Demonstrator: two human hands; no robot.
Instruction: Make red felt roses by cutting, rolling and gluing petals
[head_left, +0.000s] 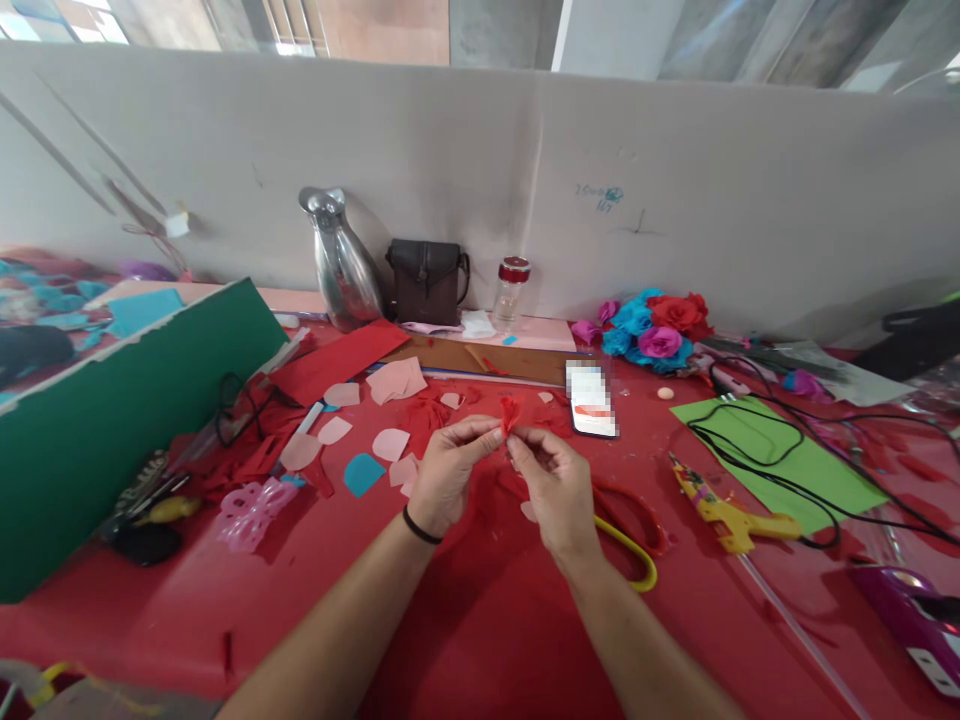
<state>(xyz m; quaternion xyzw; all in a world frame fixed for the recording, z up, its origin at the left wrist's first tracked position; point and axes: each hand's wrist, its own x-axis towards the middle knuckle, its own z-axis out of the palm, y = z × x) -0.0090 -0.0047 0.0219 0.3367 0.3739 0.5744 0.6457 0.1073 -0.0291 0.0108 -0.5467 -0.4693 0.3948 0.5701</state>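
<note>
A small gathered red paper flower (510, 412) is pinched between both sets of fingertips, above the middle of the red table (465, 640). My left hand (454, 470) closes on it from the left, a dark band round the wrist. From the right, my right hand (553, 480) grips its lower end between thumb and fingers. Scissors with a red and yellow handle (637, 555) lie partly under my right hand. Left of my hands are scattered pink paper petals (391, 444) and a blue paper petal (364, 475).
A yellow glue gun (739, 522) lies at right by a green sheet (780, 450) and black cables. A phone (592, 398), paper flowers (656, 330), a glass bottle (511, 295), a dark bag (426, 285) and a metal jug (341, 260) stand behind. A green panel (142, 430) is left.
</note>
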